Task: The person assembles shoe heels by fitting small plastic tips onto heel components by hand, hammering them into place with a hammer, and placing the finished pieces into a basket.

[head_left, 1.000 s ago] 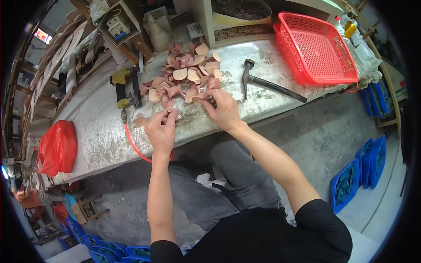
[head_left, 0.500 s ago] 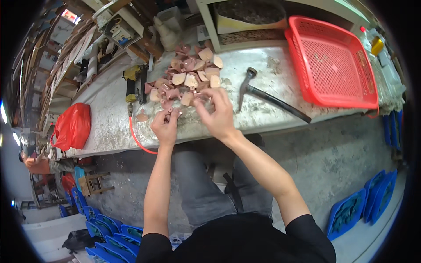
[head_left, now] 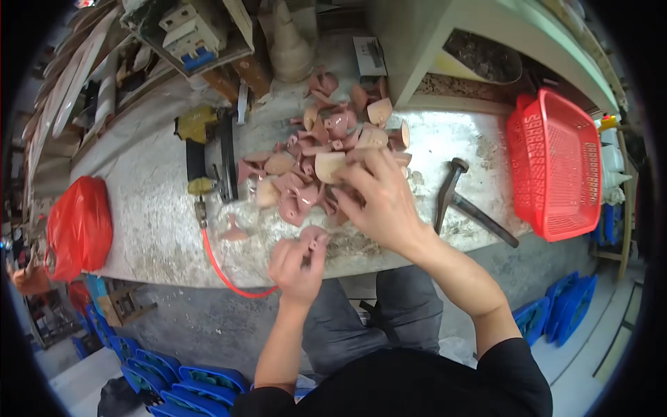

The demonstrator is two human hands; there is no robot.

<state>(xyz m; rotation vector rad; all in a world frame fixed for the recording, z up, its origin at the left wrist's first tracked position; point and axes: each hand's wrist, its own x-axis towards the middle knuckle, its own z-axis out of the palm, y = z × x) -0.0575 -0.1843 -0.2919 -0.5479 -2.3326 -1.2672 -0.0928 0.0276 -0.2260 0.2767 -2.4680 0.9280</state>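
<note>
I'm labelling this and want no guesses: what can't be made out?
Head view:
Right bare hand: blurred, its own back hiding any grip on the heap of pink-and-cream curved pieces.
Pink curved piece in the left bare hand: lower part covered by that hand.
Shiny red plastic bag: contents hidden inside.
Dark bits in yellowish tub: too small to identify.

Yellow-and-black air tool (head_left: 196,158) on the surface (head_left: 149,229), left side; red hose (head_left: 221,269) off its lower end, curving past the front edge. Red plastic bag (head_left: 83,226) far left. Hammer (head_left: 486,221) lying right, handle slanting lower right. Red perforated basket (head_left: 526,167) beyond it. Back: breaker box (head_left: 191,31), pale cone (head_left: 288,45), small white box (head_left: 368,55). Floor (head_left: 180,316) grey; wooden stool (head_left: 119,309) lower left, blue bins (head_left: 575,316) lower right, more lower left.
</note>
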